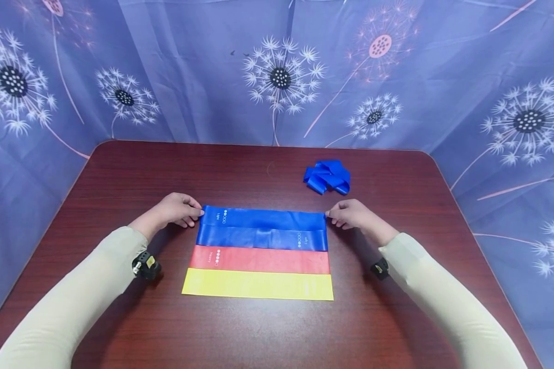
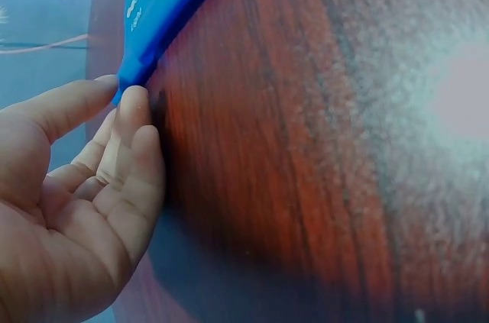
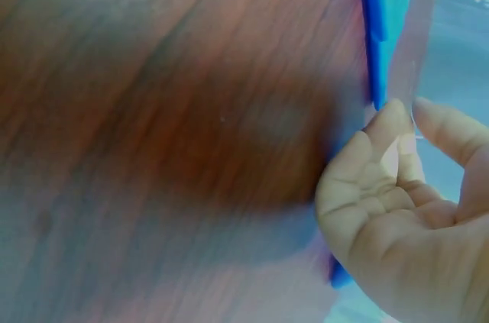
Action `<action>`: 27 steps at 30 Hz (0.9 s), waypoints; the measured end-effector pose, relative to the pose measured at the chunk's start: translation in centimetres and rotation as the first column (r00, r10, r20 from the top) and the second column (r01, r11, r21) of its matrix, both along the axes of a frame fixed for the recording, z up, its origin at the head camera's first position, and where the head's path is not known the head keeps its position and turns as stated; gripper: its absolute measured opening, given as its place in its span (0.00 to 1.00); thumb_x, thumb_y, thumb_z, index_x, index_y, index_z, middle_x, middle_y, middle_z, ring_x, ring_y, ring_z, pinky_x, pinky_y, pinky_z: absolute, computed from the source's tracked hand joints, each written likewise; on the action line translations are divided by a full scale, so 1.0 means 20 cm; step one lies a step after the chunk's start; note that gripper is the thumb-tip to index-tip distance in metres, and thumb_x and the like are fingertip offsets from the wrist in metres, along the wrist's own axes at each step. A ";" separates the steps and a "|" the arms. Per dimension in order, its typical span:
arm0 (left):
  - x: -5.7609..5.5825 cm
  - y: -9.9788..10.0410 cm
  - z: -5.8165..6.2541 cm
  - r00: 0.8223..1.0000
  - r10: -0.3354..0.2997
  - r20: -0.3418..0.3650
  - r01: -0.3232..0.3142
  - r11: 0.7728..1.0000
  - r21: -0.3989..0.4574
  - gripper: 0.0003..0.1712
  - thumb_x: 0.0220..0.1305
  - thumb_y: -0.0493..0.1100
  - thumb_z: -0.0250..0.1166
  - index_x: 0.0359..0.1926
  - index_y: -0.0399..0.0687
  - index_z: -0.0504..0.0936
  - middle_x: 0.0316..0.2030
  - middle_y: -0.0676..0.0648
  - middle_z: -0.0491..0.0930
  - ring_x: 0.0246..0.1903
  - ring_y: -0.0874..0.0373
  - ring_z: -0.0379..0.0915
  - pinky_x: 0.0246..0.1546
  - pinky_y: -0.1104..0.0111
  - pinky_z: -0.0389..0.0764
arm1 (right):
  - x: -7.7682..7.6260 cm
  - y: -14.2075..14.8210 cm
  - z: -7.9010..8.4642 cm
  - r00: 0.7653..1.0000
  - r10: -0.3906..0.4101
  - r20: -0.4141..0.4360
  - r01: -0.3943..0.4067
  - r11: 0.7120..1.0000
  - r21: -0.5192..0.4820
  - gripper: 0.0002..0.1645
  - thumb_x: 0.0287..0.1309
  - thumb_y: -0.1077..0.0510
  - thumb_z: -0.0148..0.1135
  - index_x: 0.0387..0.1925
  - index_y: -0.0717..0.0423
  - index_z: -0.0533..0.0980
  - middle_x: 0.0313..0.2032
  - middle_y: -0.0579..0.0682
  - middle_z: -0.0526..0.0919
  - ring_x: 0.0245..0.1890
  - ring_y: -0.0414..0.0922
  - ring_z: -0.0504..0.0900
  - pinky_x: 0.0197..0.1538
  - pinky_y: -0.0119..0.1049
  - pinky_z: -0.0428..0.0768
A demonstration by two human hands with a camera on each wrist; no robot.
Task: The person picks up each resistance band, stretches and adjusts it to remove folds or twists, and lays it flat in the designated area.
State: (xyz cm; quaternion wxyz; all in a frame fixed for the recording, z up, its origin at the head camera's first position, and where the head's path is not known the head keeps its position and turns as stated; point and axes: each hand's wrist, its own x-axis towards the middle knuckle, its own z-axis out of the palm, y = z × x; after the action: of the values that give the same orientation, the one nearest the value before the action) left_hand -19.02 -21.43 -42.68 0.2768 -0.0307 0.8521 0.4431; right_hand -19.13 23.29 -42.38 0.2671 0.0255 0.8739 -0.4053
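A blue resistance loop band [image 1: 263,217] lies flat at the far end of a row, printed "Light" at its left. Nearer come a second blue band [image 1: 263,238], a red band [image 1: 268,260] and a yellow band [image 1: 258,283], edge to edge. My left hand [image 1: 180,210] pinches the farthest blue band's left end between thumb and forefinger [image 2: 134,101]. At its right end is my right hand [image 1: 348,212], forefinger tip right at the band's corner. In the right wrist view a narrow gap shows between that fingertip and the thumb [image 3: 439,124].
Another blue band [image 1: 329,177] lies crumpled farther back, right of centre. All this is on a dark red-brown wooden table [image 1: 258,333]. A blue curtain with dandelion prints [image 1: 203,66] hangs behind its far edge and along both sides.
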 end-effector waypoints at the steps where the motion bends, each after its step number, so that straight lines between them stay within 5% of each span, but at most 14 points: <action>1: 0.00 0.00 0.00 1.000 0.002 0.001 -0.002 1.000 0.003 0.20 0.68 0.39 0.65 0.52 0.26 0.76 0.26 0.52 0.80 0.22 0.65 0.78 0.28 0.71 0.83 | 0.00 0.00 0.00 1.000 -0.002 -0.003 0.002 1.000 -0.009 0.16 0.70 0.54 0.60 0.42 0.67 0.79 0.28 0.46 0.80 0.33 0.42 0.79 0.40 0.33 0.82; 14: -0.06 -0.05 0.02 0.997 -0.014 -0.081 0.015 1.000 0.017 0.20 0.75 0.41 0.56 0.57 0.28 0.75 0.38 0.44 0.84 0.30 0.65 0.79 0.35 0.70 0.83 | -0.03 0.03 0.04 0.996 -0.083 -0.035 0.083 0.996 0.013 0.17 0.75 0.53 0.53 0.52 0.63 0.75 0.41 0.51 0.82 0.39 0.44 0.79 0.47 0.37 0.81; 21: -0.09 -0.05 0.08 0.994 -0.014 -0.104 0.016 1.000 0.013 0.20 0.77 0.41 0.54 0.59 0.28 0.75 0.46 0.35 0.83 0.34 0.64 0.81 0.39 0.71 0.83 | -0.07 0.04 0.08 0.987 -0.077 -0.138 0.085 0.995 0.047 0.18 0.73 0.54 0.54 0.51 0.66 0.76 0.52 0.64 0.83 0.39 0.45 0.79 0.43 0.34 0.81; 27: -0.11 -0.02 0.11 0.992 -0.033 -0.118 0.036 0.999 0.021 0.21 0.77 0.41 0.54 0.59 0.27 0.74 0.48 0.32 0.82 0.35 0.63 0.81 0.40 0.70 0.83 | -0.12 0.06 0.12 0.953 -0.090 -0.290 0.126 0.986 0.106 0.18 0.71 0.53 0.56 0.48 0.67 0.77 0.35 0.56 0.83 0.36 0.47 0.76 0.36 0.33 0.74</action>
State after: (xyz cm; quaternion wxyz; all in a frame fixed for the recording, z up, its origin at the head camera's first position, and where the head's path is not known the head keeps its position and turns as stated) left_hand -21.15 -21.90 -40.54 0.2342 0.0135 0.8621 0.4491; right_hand -21.61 24.57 -39.99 0.1141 0.0313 0.9238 -0.3640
